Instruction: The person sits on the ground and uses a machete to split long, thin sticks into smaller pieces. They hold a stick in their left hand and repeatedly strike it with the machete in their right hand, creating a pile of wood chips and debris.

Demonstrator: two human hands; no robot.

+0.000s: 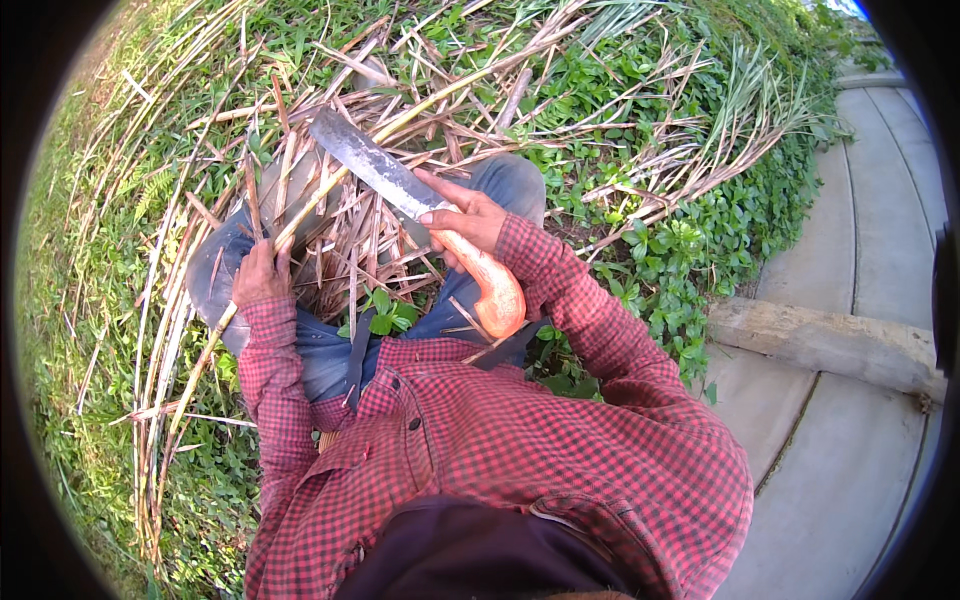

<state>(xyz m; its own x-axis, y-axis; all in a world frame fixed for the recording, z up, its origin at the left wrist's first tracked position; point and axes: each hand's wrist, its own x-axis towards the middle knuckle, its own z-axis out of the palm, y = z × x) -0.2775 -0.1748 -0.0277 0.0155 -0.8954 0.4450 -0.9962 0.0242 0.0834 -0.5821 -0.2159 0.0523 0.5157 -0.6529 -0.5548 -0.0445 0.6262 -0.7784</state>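
Note:
My right hand (468, 214) is wrapped round the front of a machete's orange wooden handle, close to the blade, with the curved butt pointing back toward my body. The machete (375, 168) has a broad, worn grey blade angled up to the left, and its far part crosses a long pale stalk (428, 103). That stalk runs from the far right down past my left knee. My left hand (262, 275) is closed round it by the knee. Dry brown husk strips (350, 235) lie heaped between my legs. Whether the blade touches the stalk I cannot tell.
More long thin stalks (150, 350) lie on the grass at the left. A bundle of leafy cut tops (715, 150) rests at the far right among low green plants. Grey slabs (810, 235) lie at the right, with a pale log-like beam (830, 345) across them.

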